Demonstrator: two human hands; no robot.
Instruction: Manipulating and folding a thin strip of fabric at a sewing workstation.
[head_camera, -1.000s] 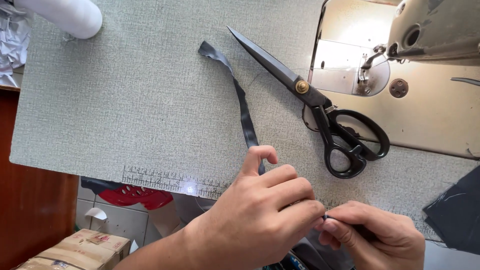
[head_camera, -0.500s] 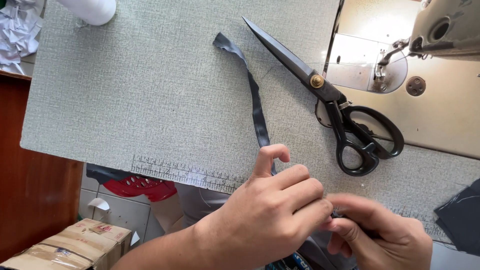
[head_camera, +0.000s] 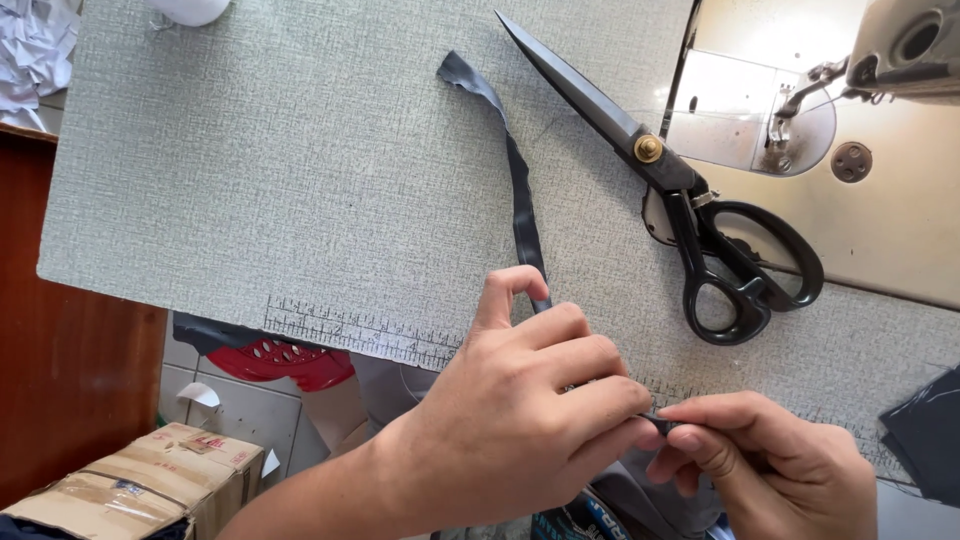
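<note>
A: Bright daylight falls evenly; the grey table mat (head_camera: 250, 170) shows its weave sharply.

B: Any glare?

A: Yes, the sewing machine bed (head_camera: 900, 240) at upper right is washed out, nearly white near the needle plate.

B: Shadows?

A: Soft, short ones under the scissors (head_camera: 690, 200). No motion blur; the frame's edges stay crisp.

A grey, textured counter (head_camera: 250, 180) with a printed ruler along its near edge is carrying black scissors (head_camera: 690, 205), a dark fabric strip (head_camera: 520, 195) just beside them, and a sewing machine (head_camera: 900, 60) at its far right.
</note>
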